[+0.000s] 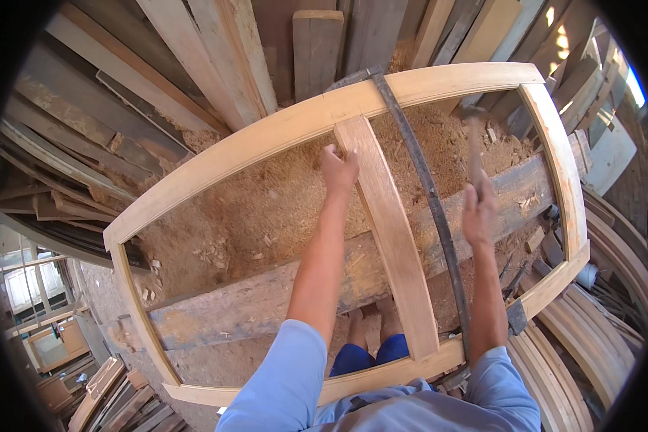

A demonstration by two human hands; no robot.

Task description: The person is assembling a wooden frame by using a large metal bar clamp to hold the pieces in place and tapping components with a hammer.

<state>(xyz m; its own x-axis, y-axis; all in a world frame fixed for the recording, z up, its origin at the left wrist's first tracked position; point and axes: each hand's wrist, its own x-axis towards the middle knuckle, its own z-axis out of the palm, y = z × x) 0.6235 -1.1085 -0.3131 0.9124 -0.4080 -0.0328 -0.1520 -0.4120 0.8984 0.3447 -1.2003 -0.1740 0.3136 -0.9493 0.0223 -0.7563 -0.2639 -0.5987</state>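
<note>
A large pale wooden frame [227, 155] with a curved top rail spans the view before me. A wooden crosspiece [392, 223] runs between its top and bottom rails. My left hand [340, 169] is closed against the crosspiece's left edge, close to the top rail; anything pinched in its fingers is too small to tell. My right hand [479, 212], slightly blurred, grips a hammer [474, 147] by its handle, the head pointing away from me over the frame's right opening. A long dark metal bar clamp [421, 169] crosses the frame between my hands.
Beneath the frame lies a thick weathered beam [230, 313] on ground strewn with sawdust and chips [227, 209]. Planks [317, 54] lean along the far side. Curved wooden pieces [554, 367] are stacked at the right. A dark metal block [516, 317] sits on the near right rail.
</note>
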